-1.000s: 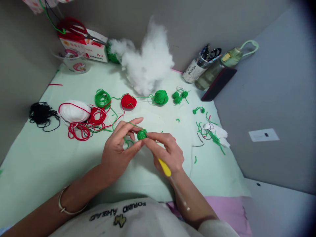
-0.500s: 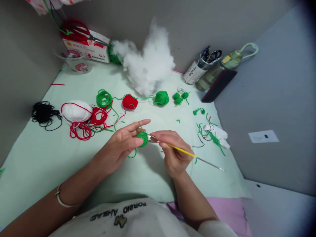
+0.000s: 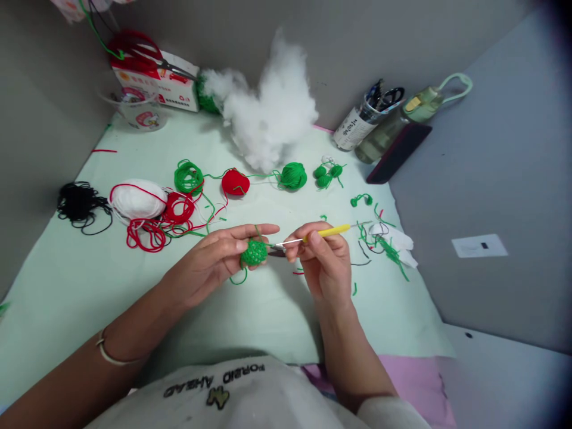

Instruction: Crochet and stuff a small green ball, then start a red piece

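Observation:
Between the thumb and fingers of my left hand (image 3: 214, 256) sits a small round green crochet piece (image 3: 254, 252). Its index finger is stretched out with a strand of green yarn over it, and a loop of yarn hangs below the piece. My right hand (image 3: 325, 256) grips a crochet hook (image 3: 328, 233) by its yellow handle, the metal tip reaching to the right edge of the piece. Under the hook, a small dark pointed metal thing (image 3: 277, 252) shows beside the right fingertips; I cannot tell what it is.
Behind my hands lie a green yarn ball (image 3: 293, 176), a red yarn ball (image 3: 235, 182), a white yarn ball (image 3: 139, 199) and black yarn (image 3: 79, 204). White stuffing (image 3: 272, 107) is heaped at the back. Yarn scraps (image 3: 391, 256), a pen cup (image 3: 357, 126) and a bottle (image 3: 388, 131) are right.
My right hand has turned palm-up, and the hook has swung from slanting down rightward to pointing slightly up rightward. The left thumb has shifted, showing more of the green piece.

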Available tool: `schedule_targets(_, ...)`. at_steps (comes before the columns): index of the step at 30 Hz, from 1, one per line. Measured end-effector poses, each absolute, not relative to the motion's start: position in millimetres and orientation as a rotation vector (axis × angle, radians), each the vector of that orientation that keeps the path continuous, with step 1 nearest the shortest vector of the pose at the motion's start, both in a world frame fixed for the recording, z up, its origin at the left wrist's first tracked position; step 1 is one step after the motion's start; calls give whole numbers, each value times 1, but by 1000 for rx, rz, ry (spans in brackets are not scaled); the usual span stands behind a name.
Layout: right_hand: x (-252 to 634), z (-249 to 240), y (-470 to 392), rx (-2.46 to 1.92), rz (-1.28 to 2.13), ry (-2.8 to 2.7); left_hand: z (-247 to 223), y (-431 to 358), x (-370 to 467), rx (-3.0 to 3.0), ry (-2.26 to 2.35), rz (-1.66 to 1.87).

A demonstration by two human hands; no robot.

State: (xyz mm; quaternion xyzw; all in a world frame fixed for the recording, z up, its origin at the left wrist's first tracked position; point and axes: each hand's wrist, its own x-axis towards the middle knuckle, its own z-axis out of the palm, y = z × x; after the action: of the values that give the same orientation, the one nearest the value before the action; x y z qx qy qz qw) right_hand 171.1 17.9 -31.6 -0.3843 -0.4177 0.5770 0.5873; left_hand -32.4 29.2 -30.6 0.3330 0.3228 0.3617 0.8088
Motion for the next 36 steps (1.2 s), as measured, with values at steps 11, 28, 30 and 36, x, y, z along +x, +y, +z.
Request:
schedule_targets(11, 166, -34, 12, -948, 1027, -1327, -32, 24, -25, 909, 829, 730)
schedule_targets(28, 163, -39, 14, -919, 1253, -1093, -30, 18, -18, 1038, 955, 952)
schedule_targets(30, 162, -39, 15, -906, 1271, -1069, -30, 18, -18, 1060, 965, 970)
schedule_targets(36, 164, -37, 15, -839, 1328, -1059, -30, 22, -19, 1170, 1035, 963)
